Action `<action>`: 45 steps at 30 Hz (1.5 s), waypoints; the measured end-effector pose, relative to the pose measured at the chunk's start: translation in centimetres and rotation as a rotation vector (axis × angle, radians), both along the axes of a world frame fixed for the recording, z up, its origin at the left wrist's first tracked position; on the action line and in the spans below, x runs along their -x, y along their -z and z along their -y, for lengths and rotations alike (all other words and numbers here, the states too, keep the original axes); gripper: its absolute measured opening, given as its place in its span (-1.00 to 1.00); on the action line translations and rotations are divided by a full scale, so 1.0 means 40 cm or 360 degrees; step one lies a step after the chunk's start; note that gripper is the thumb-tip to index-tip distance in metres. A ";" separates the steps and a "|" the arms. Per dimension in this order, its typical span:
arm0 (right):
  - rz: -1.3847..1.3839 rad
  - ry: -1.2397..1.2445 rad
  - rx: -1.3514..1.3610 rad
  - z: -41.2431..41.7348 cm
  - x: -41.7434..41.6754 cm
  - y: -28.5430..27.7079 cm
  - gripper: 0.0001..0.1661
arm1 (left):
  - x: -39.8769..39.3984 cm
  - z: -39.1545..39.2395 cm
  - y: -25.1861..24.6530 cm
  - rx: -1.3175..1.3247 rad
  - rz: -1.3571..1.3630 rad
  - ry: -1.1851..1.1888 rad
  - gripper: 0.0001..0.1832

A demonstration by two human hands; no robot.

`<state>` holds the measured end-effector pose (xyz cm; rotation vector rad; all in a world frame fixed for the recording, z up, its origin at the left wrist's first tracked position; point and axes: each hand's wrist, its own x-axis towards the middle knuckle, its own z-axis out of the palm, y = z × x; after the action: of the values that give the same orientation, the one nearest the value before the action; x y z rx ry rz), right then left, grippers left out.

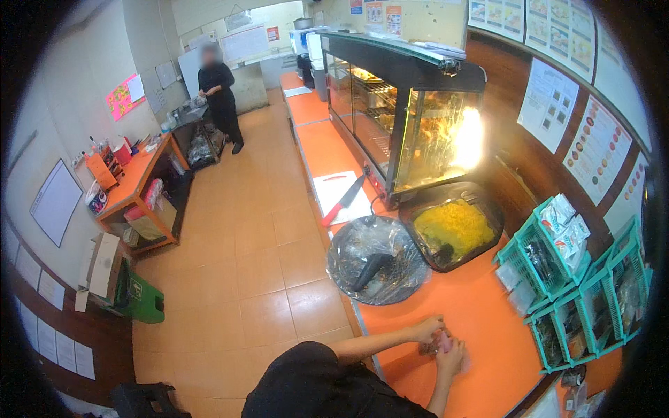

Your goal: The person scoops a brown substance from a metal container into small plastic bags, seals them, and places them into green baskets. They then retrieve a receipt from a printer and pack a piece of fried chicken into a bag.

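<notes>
Over the orange counter (pixel 491 318), my two hands meet close together. My left hand (pixel 430 329) grips one side of a small clear plastic bag (pixel 429 347). My right hand (pixel 450 357) is closed on the other side, beside something pinkish. The bag's contents look dark and brownish, too small and blurred to name. Just beyond my hands lies a round dark tray (pixel 339 277) covered in clear plastic film, with a black-handled utensil (pixel 372 270) on it. Behind that stands a deep metal pan (pixel 491 244) of yellow rice (pixel 453 228).
Teal plastic baskets (pixel 562 308) with sachets and packets line the counter's right side. A red-handled knife (pixel 344 200) rests on a white cutting board (pixel 360 206). A lit glass food warmer (pixel 439 141) stands behind. Across the tiled floor, a person in black (pixel 217 89) stands near a green bin (pixel 143 295).
</notes>
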<state>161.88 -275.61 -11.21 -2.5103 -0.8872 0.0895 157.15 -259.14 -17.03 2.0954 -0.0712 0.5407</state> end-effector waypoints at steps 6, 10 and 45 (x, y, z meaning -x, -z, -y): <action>0.0087 0.0078 -0.0139 -0.008 0.001 0.016 -0.74 | -0.025 -0.005 -0.044 -0.0093 -0.0152 0.0166 -0.61; 0.0182 0.0068 -0.0173 -0.012 0.002 0.014 -0.78 | -0.024 -0.002 -0.081 -0.0156 -0.0198 0.0294 -0.68; 0.0715 -0.0313 -0.0227 0.027 0.015 0.032 -0.83 | 0.033 -0.010 -0.103 -0.0878 0.0311 0.0499 -0.71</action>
<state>161.29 -276.69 -12.48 -2.3393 -1.2651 -0.4753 155.83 -258.75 -12.89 2.4854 -0.7202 0.5750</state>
